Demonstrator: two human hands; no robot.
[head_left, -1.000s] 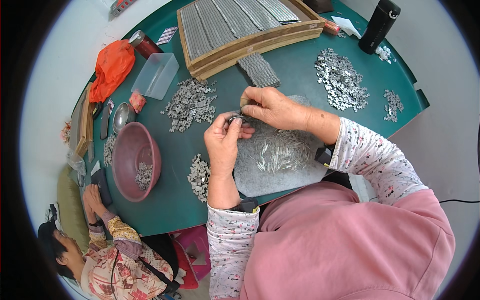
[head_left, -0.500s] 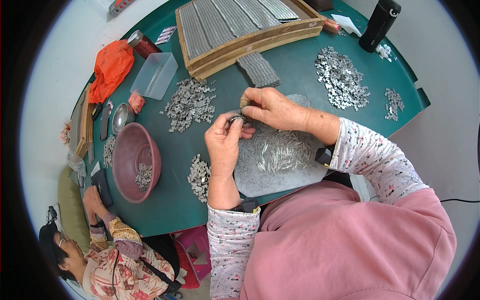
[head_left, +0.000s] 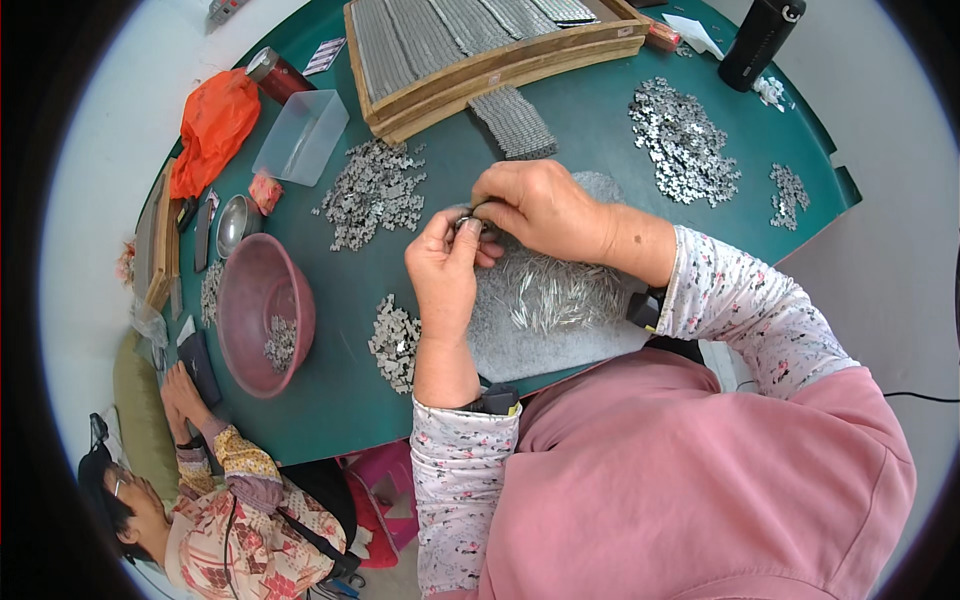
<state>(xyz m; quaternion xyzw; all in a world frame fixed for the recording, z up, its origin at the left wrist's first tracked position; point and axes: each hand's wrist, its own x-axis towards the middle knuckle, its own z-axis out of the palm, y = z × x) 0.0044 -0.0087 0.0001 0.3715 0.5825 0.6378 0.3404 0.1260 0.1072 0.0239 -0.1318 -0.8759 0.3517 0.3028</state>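
The left hand point(head_left: 445, 275) and the right hand point(head_left: 545, 208) met above the green table point(head_left: 330, 390), both pinched on one small metal part point(head_left: 466, 222) held between the fingertips, just over the far edge of the grey mat point(head_left: 520, 345) strewn with thin silver pins point(head_left: 555, 295). The left thumb and forefinger were closed tight around the part; the right fingers curled down over it from above, nearly shut, and whether they also held a pin could not be told, since the fingers hid it. The part was too small and too covered to read its shape fully; what showed of it looked dark and rounded, and its long axis seemed to run roughly across the picture from one hand to the other, but which end pointed where could not be made out. The likeliest slip, as I judged it, was the piece popping out of so fine a pinch and dropping among the loose pins on the mat, where it would be hard to find. A misaligned push between the hands could also bend a pin or jam it. An elbow or forearm swung sideways might scatter the small pile of metal pieces point(head_left: 395, 335) just beside the left wrist. The larger pile point(head_left: 372, 190) beyond, the pink bowl point(head_left: 262, 312) and the wooden tray point(head_left: 480, 50) stood well apart from the hands.
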